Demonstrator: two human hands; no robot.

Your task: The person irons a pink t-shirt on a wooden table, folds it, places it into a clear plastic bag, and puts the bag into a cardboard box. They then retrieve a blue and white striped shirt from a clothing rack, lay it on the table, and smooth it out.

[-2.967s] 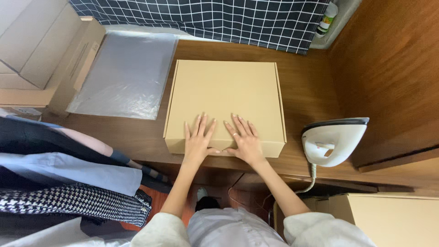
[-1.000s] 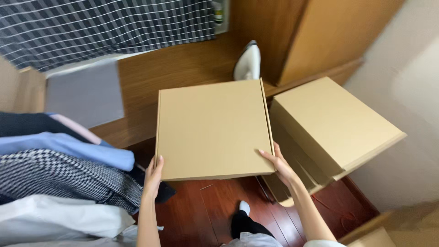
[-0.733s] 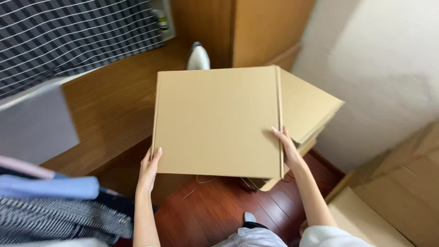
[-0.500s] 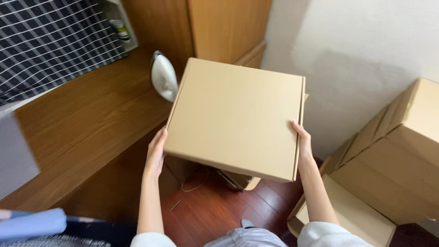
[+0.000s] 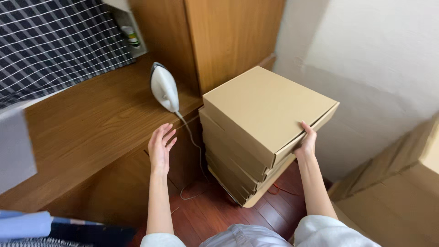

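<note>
The flat cardboard box [image 5: 267, 110] lies on top of a stack of similar boxes [image 5: 233, 171] that stands on the wooden floor [image 5: 215, 212] beside the wooden bench [image 5: 91, 123]. The right hand [image 5: 306, 142] rests against the top box's near right edge, fingers curled on its side, though it is hard to tell whether it truly grips. The left hand [image 5: 161, 146] hangs open and empty in the air, fingers spread, near the bench edge just below the white iron [image 5: 163, 88].
</note>
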